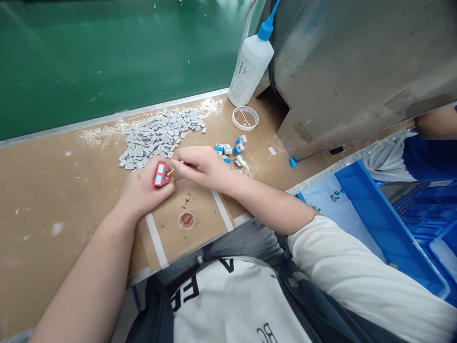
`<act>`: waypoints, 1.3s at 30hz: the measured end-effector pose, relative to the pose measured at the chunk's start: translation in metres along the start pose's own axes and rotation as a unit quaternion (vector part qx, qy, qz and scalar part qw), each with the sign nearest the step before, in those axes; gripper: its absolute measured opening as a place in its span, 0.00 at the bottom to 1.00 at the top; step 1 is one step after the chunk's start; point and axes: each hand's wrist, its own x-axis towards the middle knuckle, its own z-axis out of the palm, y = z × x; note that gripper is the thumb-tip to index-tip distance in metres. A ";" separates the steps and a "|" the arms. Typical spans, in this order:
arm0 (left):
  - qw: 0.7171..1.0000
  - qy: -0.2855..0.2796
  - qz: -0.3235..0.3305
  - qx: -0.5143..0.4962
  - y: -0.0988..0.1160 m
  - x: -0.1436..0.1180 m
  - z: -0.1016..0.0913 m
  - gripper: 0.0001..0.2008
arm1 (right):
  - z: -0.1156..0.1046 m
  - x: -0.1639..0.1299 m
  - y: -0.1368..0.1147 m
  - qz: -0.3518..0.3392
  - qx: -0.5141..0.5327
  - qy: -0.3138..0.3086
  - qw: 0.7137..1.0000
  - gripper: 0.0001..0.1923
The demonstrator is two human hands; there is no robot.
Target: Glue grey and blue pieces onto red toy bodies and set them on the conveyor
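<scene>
My left hand [141, 190] holds a small red part with two light blue windows [161, 174] just above the brown cardboard worktop [53, 190]. My right hand [200, 164] pinches a thin wooden stick [173, 168] whose tip touches the red part's right side. A pile of several small grey pieces [157, 136] lies just behind both hands. A few blue-and-white small parts [232, 151] sit to the right of my right hand. A small round dish with brownish liquid [186, 220] rests on the worktop in front of my hands.
A white squeeze bottle with a blue nozzle [250, 66] stands at the back beside a white ring-shaped lid [245, 118]. A large grey metal housing [357, 71] rises at the right. A blue plastic crate [374, 219] sits lower right; another person's arm [435, 121] shows at far right.
</scene>
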 end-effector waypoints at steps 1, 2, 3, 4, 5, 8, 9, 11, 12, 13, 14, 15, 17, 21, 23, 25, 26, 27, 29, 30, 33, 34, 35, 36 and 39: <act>1.000 0.000 -0.001 -0.001 0.000 0.000 0.000 0.20 | 0.000 0.000 0.000 -0.003 0.006 0.009 1.000 0.23; 1.000 0.000 -0.001 -0.004 -0.001 0.000 0.000 0.20 | -0.001 0.000 -0.001 -0.007 0.014 0.020 1.000 0.24; 1.000 -0.002 0.000 -0.009 -0.001 0.000 0.000 0.20 | -0.002 -0.001 -0.002 -0.016 0.026 0.024 0.999 0.24; 1.000 -0.002 0.000 -0.018 -0.001 0.000 0.000 0.20 | -0.005 -0.001 -0.004 -0.027 0.042 0.015 0.999 0.24; 1.000 -0.001 0.000 -0.029 -0.001 0.000 -0.001 0.20 | -0.008 -0.001 -0.007 -0.042 0.062 -0.011 0.997 0.24; 0.997 0.019 0.002 -0.071 0.000 0.000 -0.002 0.18 | -0.018 -0.002 -0.015 -0.107 0.107 -0.174 0.973 0.24; 0.996 0.030 0.003 -0.082 0.000 0.000 -0.003 0.18 | -0.020 -0.003 -0.018 -0.123 0.108 -0.230 0.959 0.24; 0.994 0.055 0.006 -0.097 0.000 0.001 -0.003 0.16 | -0.020 -0.003 -0.021 -0.141 0.097 -0.303 0.937 0.24; 0.993 0.064 0.006 -0.103 -0.001 0.001 -0.003 0.16 | -0.019 -0.004 -0.021 -0.143 0.090 -0.320 0.932 0.24; 0.991 0.072 0.008 -0.108 -0.002 0.002 -0.003 0.16 | -0.018 -0.004 -0.021 -0.145 0.085 -0.328 0.930 0.23; 0.990 0.078 0.010 -0.113 -0.003 0.002 -0.002 0.15 | -0.016 -0.004 -0.020 -0.148 0.082 -0.331 0.928 0.23; 0.989 0.084 0.012 -0.118 -0.005 0.002 -0.001 0.15 | -0.014 -0.004 -0.019 -0.152 0.079 -0.333 0.927 0.23; 0.987 0.094 0.014 -0.128 -0.008 0.002 0.000 0.15 | -0.013 -0.004 -0.018 -0.162 0.070 -0.337 0.925 0.23; 0.975 0.153 -0.007 -0.162 -0.014 0.004 0.004 0.17 | -0.016 -0.003 -0.016 -0.161 0.033 -0.353 0.921 0.27; 0.963 0.194 -0.021 -0.188 -0.016 0.006 0.005 0.17 | -0.017 -0.002 -0.014 -0.139 0.000 -0.351 0.926 0.31; 0.950 0.232 -0.028 -0.209 -0.017 0.008 0.005 0.17 | -0.016 0.001 -0.011 -0.099 -0.048 -0.311 0.944 0.30; 0.944 0.247 -0.029 -0.217 -0.017 0.008 0.005 0.17 | -0.015 0.004 -0.010 -0.067 -0.081 -0.271 0.957 0.27; 0.940 0.258 -0.029 -0.223 -0.017 0.009 0.005 0.17 | -0.013 0.007 -0.009 -0.025 -0.119 -0.223 0.967 0.25; 0.935 0.269 -0.030 -0.230 -0.018 0.009 0.005 0.18 | -0.006 0.015 -0.007 0.064 -0.199 -0.150 0.966 0.19; 0.934 0.270 -0.031 -0.232 -0.019 0.008 0.004 0.18 | -0.002 0.019 -0.007 0.100 -0.234 -0.137 0.957 0.17; 0.936 0.262 -0.030 -0.235 -0.020 0.007 0.004 0.18 | 0.009 0.031 -0.003 0.149 -0.294 -0.169 0.929 0.15; 0.936 0.260 -0.029 -0.237 -0.020 0.007 0.004 0.18 | 0.012 0.034 -0.001 0.156 -0.300 -0.178 0.924 0.15; 0.936 0.257 -0.029 -0.237 -0.021 0.006 0.003 0.18 | 0.015 0.037 0.001 0.165 -0.298 -0.180 0.923 0.14; 0.937 0.256 -0.029 -0.237 -0.020 0.006 0.003 0.18 | 0.016 0.039 0.004 0.174 -0.290 -0.177 0.924 0.13; 0.939 0.247 -0.028 -0.239 -0.020 0.004 0.003 0.18 | 0.017 0.044 0.009 0.191 -0.251 -0.159 0.935 0.07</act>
